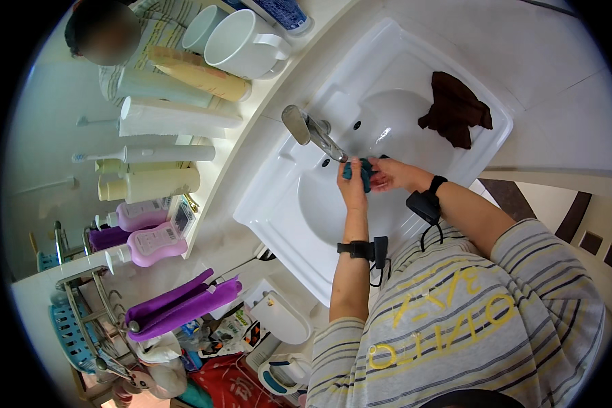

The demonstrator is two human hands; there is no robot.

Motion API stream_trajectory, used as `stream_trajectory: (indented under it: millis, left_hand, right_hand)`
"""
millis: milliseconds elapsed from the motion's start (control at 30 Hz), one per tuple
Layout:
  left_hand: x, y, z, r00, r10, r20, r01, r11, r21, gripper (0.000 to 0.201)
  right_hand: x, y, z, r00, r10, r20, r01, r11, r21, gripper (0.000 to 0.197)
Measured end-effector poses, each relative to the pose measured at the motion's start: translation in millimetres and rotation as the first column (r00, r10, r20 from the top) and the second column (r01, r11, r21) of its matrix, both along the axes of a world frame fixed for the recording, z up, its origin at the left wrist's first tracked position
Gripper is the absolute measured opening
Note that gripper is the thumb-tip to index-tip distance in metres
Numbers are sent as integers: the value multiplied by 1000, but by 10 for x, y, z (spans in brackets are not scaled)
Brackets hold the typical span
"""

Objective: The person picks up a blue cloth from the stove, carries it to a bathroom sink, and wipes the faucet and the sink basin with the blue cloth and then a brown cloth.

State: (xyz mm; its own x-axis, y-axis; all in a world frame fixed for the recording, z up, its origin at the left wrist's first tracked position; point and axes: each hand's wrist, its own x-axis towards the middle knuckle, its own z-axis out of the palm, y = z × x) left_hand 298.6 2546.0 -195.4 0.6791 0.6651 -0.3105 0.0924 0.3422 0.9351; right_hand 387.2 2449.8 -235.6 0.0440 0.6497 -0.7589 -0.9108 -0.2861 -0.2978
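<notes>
Both of my hands meet over the white washbasin [268, 197], just below the tip of the chrome faucet [323, 136]. A small bunched teal cloth [367, 178] is squeezed between them. My left hand [351, 183] is closed round its left side, thumb on top. On the other side my right hand [389, 175] grips the cloth with curled fingers, partly hidden. Whether water is running, I cannot tell. A crumpled dark brown cloth [455, 112] lies over the basin's right side, apart from my hands. Black straps with small boxes sit on both forearms.
Along the left, a shelf below the mirror holds a white mug [241, 47], a yellow tube [204, 75], an electric toothbrush [149, 154] and a pink pump bottle [155, 245]. A purple towel [183, 306] hangs on a metal rack at lower left, near a toilet [282, 316].
</notes>
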Motion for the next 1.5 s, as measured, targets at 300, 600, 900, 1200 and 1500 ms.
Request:
stream_trajectory:
  millis: [300,600,900,1200,1500]
  left_hand:
    - [81,85,-406,927,337,-165,-78,604,793,19]
    - [23,-363,-333,945,56,-322,221,615,757,28]
    - [339,42,-345,894,241,-377,29,810,585,31]
    - [192,-53,-437,971,-141,-192,209,890,405,44]
    - [270,93,-468,987,29,-159,73,797,600,51]
  right_hand:
    - [-374,459,1,866,-444,-231,468,882,57,25]
    - [-14,252,-200,880,-429,-204,437,900,-7,33]
    - [-195,444,-352,868,-455,-197,476,876,77,18]
    - [36,337,-244,851,-432,-298,481,869,114,30]
    - [-206,439,-233,930,-347,-120,367,876,312,27]
